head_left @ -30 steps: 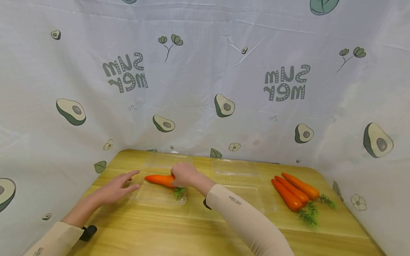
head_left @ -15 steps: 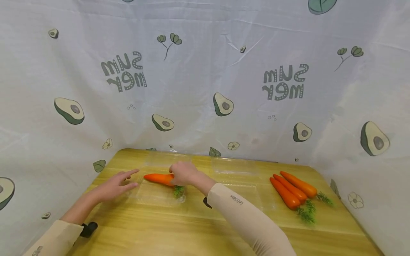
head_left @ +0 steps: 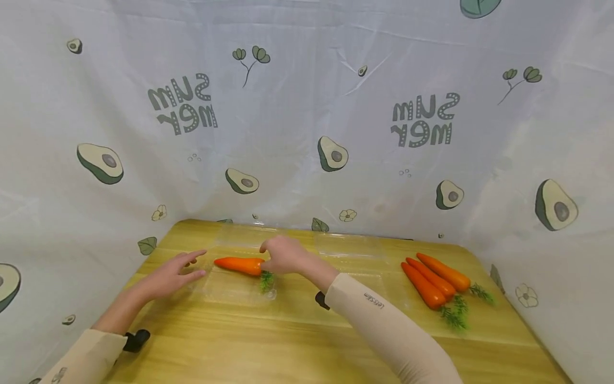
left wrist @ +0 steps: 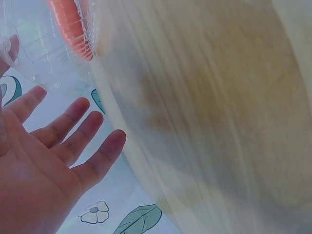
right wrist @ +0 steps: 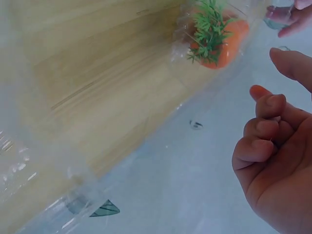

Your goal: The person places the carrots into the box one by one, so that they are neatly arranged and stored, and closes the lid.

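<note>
An orange carrot (head_left: 240, 265) with a green leafy top lies in the left clear plastic box (head_left: 230, 293), its tip pointing left. Just right of the carrot's thick end is my right hand (head_left: 288, 256). In the right wrist view its thumb and index finger stand apart with nothing between them, and the other fingers curl loosely. The carrot's leaves (right wrist: 208, 31) show there, away from the fingers. My left hand (head_left: 168, 276) is beside the box's left side, fingers spread and holding nothing. Whether its thumb touches the plastic I cannot tell.
Three more carrots (head_left: 434, 282) lie side by side at the right of the wooden table (head_left: 230, 346). A second clear box (head_left: 355, 245), lid raised at the back, stands right of the first. A printed curtain (head_left: 288, 117) hangs behind the table.
My right hand has let go of the carrot and moved slightly right and up from it. The carrot stays in the left box. My left hand has hardly moved.
</note>
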Demonstrator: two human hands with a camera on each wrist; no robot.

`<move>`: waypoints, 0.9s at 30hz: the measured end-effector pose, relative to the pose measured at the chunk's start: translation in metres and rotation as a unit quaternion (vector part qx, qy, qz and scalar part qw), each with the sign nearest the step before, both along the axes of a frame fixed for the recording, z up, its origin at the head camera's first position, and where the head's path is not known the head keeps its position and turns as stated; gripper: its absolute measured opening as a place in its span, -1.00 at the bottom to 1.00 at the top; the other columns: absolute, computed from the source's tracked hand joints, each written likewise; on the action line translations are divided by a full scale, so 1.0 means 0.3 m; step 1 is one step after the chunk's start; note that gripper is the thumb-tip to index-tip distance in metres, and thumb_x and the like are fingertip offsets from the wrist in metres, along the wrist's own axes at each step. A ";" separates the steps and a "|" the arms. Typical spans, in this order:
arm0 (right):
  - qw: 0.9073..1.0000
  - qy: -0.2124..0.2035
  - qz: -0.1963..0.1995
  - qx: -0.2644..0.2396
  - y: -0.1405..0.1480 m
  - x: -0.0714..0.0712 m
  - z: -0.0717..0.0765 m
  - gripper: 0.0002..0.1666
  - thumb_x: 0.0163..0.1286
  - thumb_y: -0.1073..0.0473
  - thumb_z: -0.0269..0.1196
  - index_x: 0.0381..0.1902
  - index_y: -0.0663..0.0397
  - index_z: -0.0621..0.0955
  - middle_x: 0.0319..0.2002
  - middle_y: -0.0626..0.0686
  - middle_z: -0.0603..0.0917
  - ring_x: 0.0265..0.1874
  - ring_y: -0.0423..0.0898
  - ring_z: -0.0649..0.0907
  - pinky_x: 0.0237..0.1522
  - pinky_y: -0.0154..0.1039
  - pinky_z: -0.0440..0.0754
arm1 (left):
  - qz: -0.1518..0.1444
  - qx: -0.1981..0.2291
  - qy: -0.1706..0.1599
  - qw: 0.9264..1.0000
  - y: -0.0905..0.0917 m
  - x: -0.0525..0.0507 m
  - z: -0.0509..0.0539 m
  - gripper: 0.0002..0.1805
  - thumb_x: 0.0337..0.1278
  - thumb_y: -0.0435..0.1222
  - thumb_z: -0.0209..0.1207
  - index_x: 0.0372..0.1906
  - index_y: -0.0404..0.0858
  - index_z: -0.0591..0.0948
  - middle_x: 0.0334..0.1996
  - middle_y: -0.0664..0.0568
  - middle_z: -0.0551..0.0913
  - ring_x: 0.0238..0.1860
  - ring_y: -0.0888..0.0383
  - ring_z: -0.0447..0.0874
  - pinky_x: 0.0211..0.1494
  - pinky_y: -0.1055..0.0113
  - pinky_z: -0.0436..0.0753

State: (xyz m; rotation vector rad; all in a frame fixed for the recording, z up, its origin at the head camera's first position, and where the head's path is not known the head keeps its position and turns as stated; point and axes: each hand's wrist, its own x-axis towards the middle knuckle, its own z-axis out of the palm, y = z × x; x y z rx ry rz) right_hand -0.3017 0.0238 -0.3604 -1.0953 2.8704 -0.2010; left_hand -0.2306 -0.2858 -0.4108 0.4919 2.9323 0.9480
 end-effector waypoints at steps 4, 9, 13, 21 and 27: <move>0.999 -0.021 0.000 -0.024 0.034 0.010 0.019 -0.51 0.37 -0.04 0.34 0.19 0.01 0.67 -0.03 -0.01 0.75 -0.28 -0.14 0.67 -0.28 -0.22 0.62 | 0.001 0.001 0.001 1.000 -0.005 0.002 0.001 -0.28 0.46 -0.03 0.12 0.53 -0.31 0.26 0.37 -0.42 0.36 0.33 -0.38 0.37 0.22 -0.31 0.45; 0.999 -0.033 0.002 -0.040 0.080 0.021 0.037 -0.49 0.37 -0.01 0.34 0.20 0.07 0.65 -0.42 -0.06 0.66 -0.54 -0.22 0.48 -0.48 -0.32 0.42 | 0.002 0.008 -0.001 1.000 -0.008 0.005 0.003 -0.29 0.45 -0.05 0.14 0.51 -0.34 0.27 0.38 -0.43 0.34 0.33 -0.39 0.37 0.22 -0.30 0.46; 0.998 -0.029 0.002 -0.051 0.124 0.025 0.045 -0.50 0.36 0.01 0.35 0.19 0.09 0.66 -0.58 -0.11 0.52 -0.60 -0.23 0.42 -0.53 -0.33 0.34 | 0.003 0.011 -0.001 1.000 -0.006 0.003 0.011 -0.29 0.45 -0.06 0.13 0.51 -0.33 0.27 0.39 -0.43 0.34 0.32 -0.40 0.37 0.22 -0.30 0.46; 0.996 -0.023 0.001 -0.090 0.237 0.024 0.066 -0.54 0.36 0.05 0.35 0.15 0.12 0.67 -0.66 -0.13 0.43 -0.66 -0.23 0.33 -0.51 -0.31 0.27 | -0.004 0.001 0.001 1.000 0.001 -0.013 0.030 -0.30 0.46 -0.06 0.13 0.51 -0.33 0.27 0.37 -0.43 0.35 0.32 -0.39 0.37 0.22 -0.31 0.46; 0.994 -0.034 -0.019 -0.105 0.321 0.040 0.063 -0.57 0.37 0.04 0.34 0.13 0.07 0.68 -0.69 -0.15 0.37 -0.69 -0.24 0.26 -0.50 -0.31 0.25 | -0.004 -0.009 0.007 1.000 0.008 -0.006 0.028 -0.31 0.45 -0.06 0.14 0.49 -0.34 0.30 0.36 -0.40 0.40 0.28 -0.36 0.44 0.20 -0.28 0.50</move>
